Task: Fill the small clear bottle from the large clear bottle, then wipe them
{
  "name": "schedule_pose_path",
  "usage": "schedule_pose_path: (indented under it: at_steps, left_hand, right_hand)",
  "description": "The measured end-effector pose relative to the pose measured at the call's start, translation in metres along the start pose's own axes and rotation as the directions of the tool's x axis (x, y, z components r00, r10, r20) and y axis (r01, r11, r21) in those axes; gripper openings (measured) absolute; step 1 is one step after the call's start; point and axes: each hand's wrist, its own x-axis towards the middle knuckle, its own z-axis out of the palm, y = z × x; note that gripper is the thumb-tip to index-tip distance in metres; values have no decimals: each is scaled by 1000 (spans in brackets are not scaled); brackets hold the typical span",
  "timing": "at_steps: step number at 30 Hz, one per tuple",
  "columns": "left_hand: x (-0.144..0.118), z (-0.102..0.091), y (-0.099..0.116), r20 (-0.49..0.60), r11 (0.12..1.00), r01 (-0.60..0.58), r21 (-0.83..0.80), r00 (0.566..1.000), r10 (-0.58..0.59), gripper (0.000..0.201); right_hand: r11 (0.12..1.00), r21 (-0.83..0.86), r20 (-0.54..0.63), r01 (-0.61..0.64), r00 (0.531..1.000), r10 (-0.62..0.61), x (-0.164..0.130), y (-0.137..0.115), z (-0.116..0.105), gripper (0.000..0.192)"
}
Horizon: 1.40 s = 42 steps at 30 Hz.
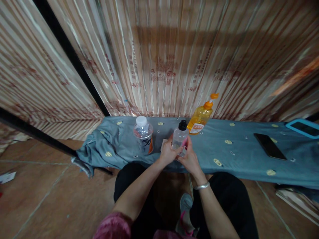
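Both of my hands are closed round a small clear bottle with a black cap (177,137), held upright over the near edge of the cloth-covered bench. My left hand (168,152) wraps its left side. My right hand (189,156), with a silver bangle at the wrist, grips its right side; something pink shows near these fingers, too blurred to name. Right behind stands a pump bottle of yellow liquid (199,118) with an orange top. To the left is a larger clear plastic bottle with a white cap (144,137). A pale flat piece lies partly hidden behind my left hand.
The bench (244,156) wears a blue-grey cloth with yellow pineapple prints. On its right lie a black phone (269,146) and a light-blue-framed device (304,128). A striped curtain (169,49) hangs behind; black poles (74,59) stand at left.
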Motion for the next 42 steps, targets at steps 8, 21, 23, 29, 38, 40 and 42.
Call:
schedule_pose_path:
  at_steps: [8, 21, 23, 29, 38, 40, 42]
  left_hand:
    - [-3, 19, -2, 165, 996, -79, -38, 983, 84, 85]
    - [1, -10, -30, 67, 999, -34, 39, 997, 31, 74]
    - [-2, -15, -35, 60, 998, -42, 54, 997, 38, 71]
    - [-7, -25, -49, 13, 995, -60, 76, 998, 59, 65]
    - [-14, -32, -53, 21, 989, -96, 109, 995, 95, 61]
    - [-15, -34, -52, 22, 987, -104, 124, 995, 102, 60]
    - [-17, -36, -51, 22, 983, -118, 140, 993, 116, 58]
  right_hand:
    - [983, -66, -22, -170, 985, 169, 0, 23, -25, 43]
    - [895, -154, -330, -419, 875, 354, 38, 54, -60, 44]
    - [888, -149, -355, -435, 862, 362, 47, 60, -63, 44]
    - [888, -131, -365, -441, 854, 370, 65, 72, -59, 44]
    - [897, -118, -403, -427, 846, 349, 79, 79, -54, 46]
    - [901, -118, -410, -417, 847, 338, 81, 82, -54, 47]
    - [906, -120, -415, -406, 850, 325, 83, 85, -52, 47]
